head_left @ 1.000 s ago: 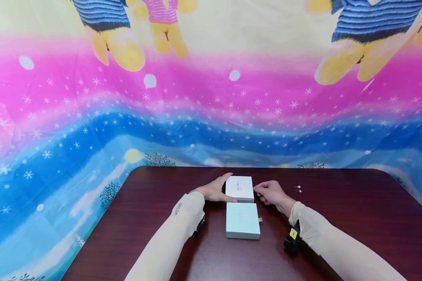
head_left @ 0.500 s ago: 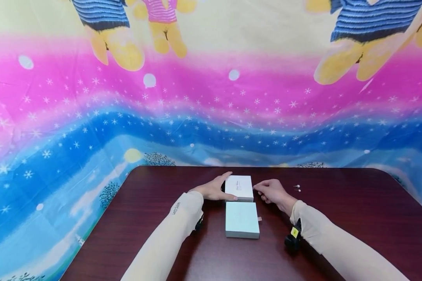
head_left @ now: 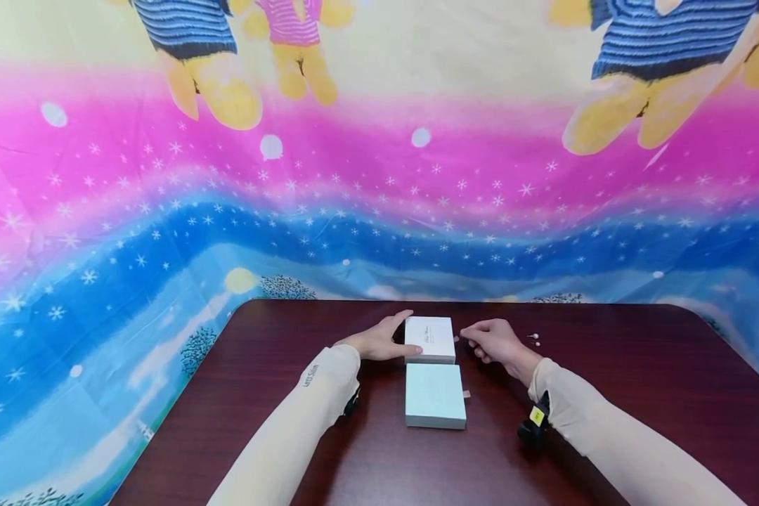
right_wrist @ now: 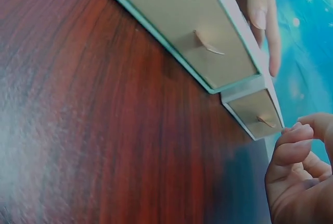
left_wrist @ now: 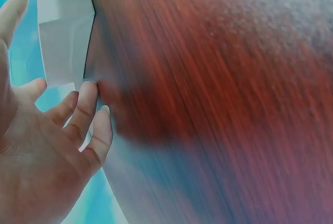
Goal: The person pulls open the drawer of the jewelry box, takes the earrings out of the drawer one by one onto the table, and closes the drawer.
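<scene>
A white drawer-style box (head_left: 434,334) with dark lettering on its lid lies toward the back of the table. My left hand (head_left: 377,343) spreads thumb and index finger about its left end, the thumb (left_wrist: 12,18) lifted away from the box side in the left wrist view. At the opposite end, my right hand (head_left: 498,346) has curled fingers, thumb and index tips together, just apart from the small ribbon tab (right_wrist: 266,122). That tab hangs free from the beige drawer front. Directly in front of the white box lies a mint-green box (head_left: 435,395) with a similar tab (right_wrist: 208,45).
Two small pearl-headed pieces (head_left: 535,336), like earrings, lie on the dark wooden table (head_left: 639,393) right of my right hand. A printed cloth backdrop (head_left: 379,232) hangs behind the table's far edge. Cameras are strapped on both wrists.
My right hand has drawn back a little to the right, baring the white box's ribbon tab. My left hand has shifted slightly left. Both boxes have stayed in place.
</scene>
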Demonstrator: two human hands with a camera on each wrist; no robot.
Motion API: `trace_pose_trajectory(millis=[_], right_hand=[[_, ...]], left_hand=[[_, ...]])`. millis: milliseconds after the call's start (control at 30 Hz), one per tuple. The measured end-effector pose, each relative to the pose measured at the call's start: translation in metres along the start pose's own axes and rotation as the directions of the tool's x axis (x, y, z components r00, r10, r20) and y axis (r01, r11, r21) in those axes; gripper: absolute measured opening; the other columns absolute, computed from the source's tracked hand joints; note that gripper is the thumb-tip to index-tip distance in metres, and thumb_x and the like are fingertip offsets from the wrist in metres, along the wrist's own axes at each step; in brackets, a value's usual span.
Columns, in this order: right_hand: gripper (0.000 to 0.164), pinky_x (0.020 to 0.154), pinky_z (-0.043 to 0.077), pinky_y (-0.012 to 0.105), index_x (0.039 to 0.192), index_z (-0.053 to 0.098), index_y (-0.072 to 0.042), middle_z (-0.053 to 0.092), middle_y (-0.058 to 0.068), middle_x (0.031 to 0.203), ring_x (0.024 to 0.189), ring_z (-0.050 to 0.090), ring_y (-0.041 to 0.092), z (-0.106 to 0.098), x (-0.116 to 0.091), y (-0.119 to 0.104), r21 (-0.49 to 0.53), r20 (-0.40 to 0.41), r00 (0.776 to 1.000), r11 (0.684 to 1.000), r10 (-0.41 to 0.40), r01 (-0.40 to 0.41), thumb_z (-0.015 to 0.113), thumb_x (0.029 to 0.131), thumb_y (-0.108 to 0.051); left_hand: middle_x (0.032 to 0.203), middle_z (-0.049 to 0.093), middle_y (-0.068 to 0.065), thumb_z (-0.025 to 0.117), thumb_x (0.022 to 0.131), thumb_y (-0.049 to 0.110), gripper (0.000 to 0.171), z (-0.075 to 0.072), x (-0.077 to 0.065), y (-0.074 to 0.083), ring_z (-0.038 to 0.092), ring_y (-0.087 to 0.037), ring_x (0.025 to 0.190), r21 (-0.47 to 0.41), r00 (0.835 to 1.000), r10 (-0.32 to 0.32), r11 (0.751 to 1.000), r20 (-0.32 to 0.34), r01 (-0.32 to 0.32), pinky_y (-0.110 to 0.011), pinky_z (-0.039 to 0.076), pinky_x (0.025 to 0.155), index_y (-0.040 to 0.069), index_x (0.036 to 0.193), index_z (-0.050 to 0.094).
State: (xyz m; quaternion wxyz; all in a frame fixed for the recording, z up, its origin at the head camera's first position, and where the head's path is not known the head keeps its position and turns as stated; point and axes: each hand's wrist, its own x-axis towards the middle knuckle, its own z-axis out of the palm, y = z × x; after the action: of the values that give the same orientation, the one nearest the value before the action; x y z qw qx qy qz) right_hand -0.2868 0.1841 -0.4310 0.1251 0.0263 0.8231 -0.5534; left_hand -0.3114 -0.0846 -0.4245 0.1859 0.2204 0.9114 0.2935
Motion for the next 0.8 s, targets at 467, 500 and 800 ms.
trace_pose_trajectory(millis=[467, 500, 800], right_hand=[[0.031, 0.054, 0.044, 0.030, 0.109, 0.069, 0.004, 0.058, 0.004, 0.078, 0.060, 0.051, 0.014, -0.007, -0.012, 0.003, -0.112, -0.011, 0.997, 0.990, -0.083, 0.081, 0.060, 0.101, -0.025], [0.031, 0.053, 0.044, 0.030, 0.110, 0.069, 0.004, 0.059, 0.005, 0.079, 0.060, 0.051, 0.014, -0.007, -0.012, 0.004, -0.120, -0.011, 0.995, 0.988, -0.096, 0.094, 0.060, 0.101, -0.024], [0.028, 0.058, 0.047, 0.033, 0.110, 0.071, 0.006, 0.062, 0.014, 0.079, 0.057, 0.051, 0.016, -0.007, -0.016, 0.007, -0.208, -0.015, 0.982, 0.961, -0.190, 0.182, 0.060, 0.100, -0.018]], left_hand=[[0.165, 0.027, -0.013, 0.061, 0.096, 0.052, 0.086, 0.001, -0.008, -0.004, 0.032, -0.030, 0.151, 0.013, 0.999, 0.002, 1.000, -0.039, -0.002, -0.053, 0.032, 0.118, 0.019, 0.163, 0.019], [0.166, 0.027, -0.013, 0.060, 0.096, 0.053, 0.085, 0.000, -0.008, -0.004, 0.031, -0.030, 0.152, 0.014, 0.999, 0.002, 1.000, -0.040, -0.001, -0.053, 0.032, 0.119, 0.019, 0.163, 0.019], [0.165, 0.027, -0.013, 0.060, 0.096, 0.054, 0.082, -0.002, -0.015, -0.007, 0.054, -0.030, 0.132, 0.026, 0.998, 0.002, 1.000, -0.067, 0.000, -0.049, 0.040, 0.114, 0.019, 0.161, 0.024]])
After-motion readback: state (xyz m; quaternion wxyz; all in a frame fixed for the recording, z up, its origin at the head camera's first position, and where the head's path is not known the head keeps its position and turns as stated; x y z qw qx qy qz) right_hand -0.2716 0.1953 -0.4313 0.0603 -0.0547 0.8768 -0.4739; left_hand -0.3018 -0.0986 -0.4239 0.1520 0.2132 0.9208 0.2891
